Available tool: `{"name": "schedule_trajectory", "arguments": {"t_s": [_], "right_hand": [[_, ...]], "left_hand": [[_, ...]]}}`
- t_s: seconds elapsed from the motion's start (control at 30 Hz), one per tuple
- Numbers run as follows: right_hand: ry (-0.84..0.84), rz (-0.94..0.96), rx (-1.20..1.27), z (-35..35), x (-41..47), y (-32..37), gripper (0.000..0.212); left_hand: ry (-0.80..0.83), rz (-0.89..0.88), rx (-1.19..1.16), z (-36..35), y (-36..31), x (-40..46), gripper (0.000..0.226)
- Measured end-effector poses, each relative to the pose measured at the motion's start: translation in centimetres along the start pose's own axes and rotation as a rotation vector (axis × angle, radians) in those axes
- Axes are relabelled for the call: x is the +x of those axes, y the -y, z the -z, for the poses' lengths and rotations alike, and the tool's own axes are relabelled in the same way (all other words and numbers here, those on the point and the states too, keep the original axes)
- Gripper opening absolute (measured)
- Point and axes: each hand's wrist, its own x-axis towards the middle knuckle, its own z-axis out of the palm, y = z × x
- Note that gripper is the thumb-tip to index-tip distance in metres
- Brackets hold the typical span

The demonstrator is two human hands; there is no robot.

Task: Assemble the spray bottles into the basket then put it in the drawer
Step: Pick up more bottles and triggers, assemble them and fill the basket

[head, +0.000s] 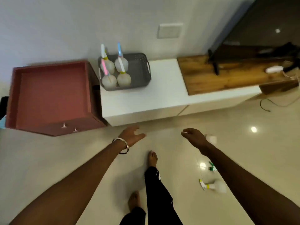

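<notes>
Four spray bottles (115, 70) stand upright in the grey perforated basket (139, 73), which sits on the white cabinet top (162, 88) against the wall, beside the open red drawer (52, 93). Another bottle (214, 185) lies on the glossy tiled floor (243, 151). Your left hand (132, 135) hangs open with loose fingers; your right hand (194, 138) is loosely curled, holding nothing you can see.

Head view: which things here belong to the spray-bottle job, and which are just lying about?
Job: grey basket holding four spray bottles; open red drawer; spray bottle on the floor.
Lying about: white remote, black cable, wooden board.
</notes>
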Motion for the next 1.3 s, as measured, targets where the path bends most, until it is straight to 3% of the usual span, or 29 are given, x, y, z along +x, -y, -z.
{"name": "schedule_trajectory", "arguments": {"t_s": [0.33,0.83,1.03,1.3], "right_hand": [[-0.041,-0.230,0.168,-2.5,-14.3,-19.9,0.042],[-0.157,-0.411,0.420,4.6,-28.0,-46.0,0.038],[-0.163,-0.467,0.393,9.1,-25.4,-51.3,0.040],[-0.180,-0.434,0.358,11.7,-13.4,-56.3,0.036]], "left_hand": [[0.172,0.119,-0.026,-15.7,4.8,-9.0,0.057],[0.360,0.152,-0.017,-41.3,-1.1,-19.2,0.040],[0.400,0.155,-0.042,-49.0,-5.4,-16.2,0.030],[0.363,0.213,-0.087,-57.4,-6.7,-4.4,0.027]]}}
